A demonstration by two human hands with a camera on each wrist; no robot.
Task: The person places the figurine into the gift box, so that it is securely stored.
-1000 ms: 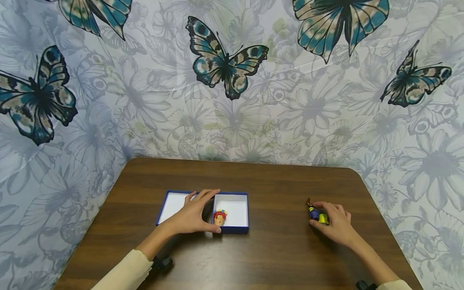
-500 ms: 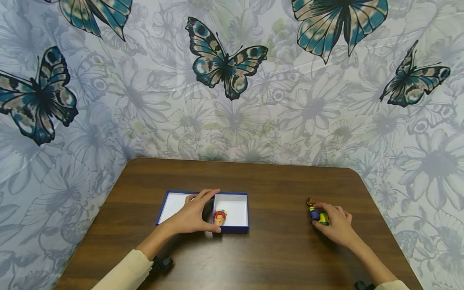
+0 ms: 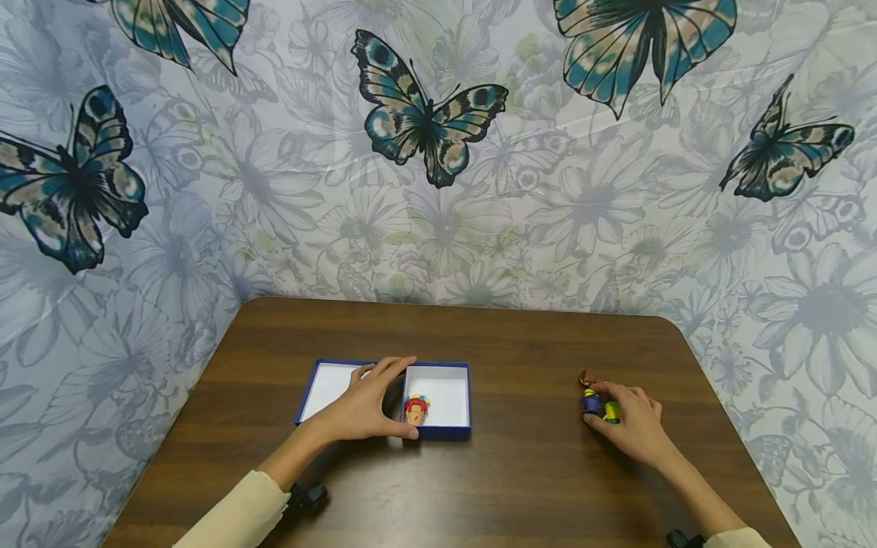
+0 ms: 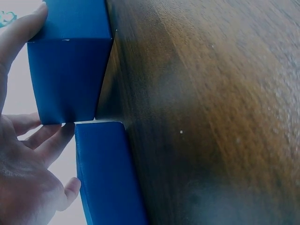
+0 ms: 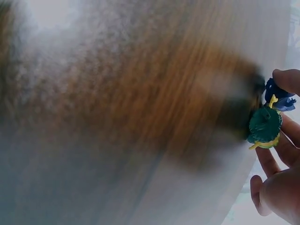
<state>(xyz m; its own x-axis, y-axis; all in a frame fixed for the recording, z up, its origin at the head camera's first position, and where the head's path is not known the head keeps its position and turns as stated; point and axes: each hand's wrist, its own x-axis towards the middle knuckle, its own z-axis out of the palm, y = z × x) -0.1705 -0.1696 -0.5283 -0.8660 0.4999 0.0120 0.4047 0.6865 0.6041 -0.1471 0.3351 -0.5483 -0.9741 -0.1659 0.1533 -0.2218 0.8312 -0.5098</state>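
A blue-edged box (image 3: 444,433) with a white inside stands left of the table's middle. My left hand (image 3: 359,412) grips its left end, thumb on the near wall and fingers at the far wall. Inside, against the left wall, lies a small toy figure (image 3: 416,411) with a red top. To the right, my right hand (image 3: 633,422) holds small toy figures at the tabletop: a blue one (image 3: 591,402) and a green-and-yellow one (image 3: 612,413). In the right wrist view, the thumb touches the blue part (image 5: 276,93) beside the round green part (image 5: 266,124). The palm hides some of them.
A shallow white tray with a blue rim (image 3: 334,382), perhaps the box's lid, lies left of the box, partly under my left hand. The wooden table (image 3: 507,487) ends at a butterfly-patterned cloth (image 3: 438,251) behind it.
My right hand has shifted very slightly, and the toy figures have turned a little in its fingers. My left hand and the box have stayed put.
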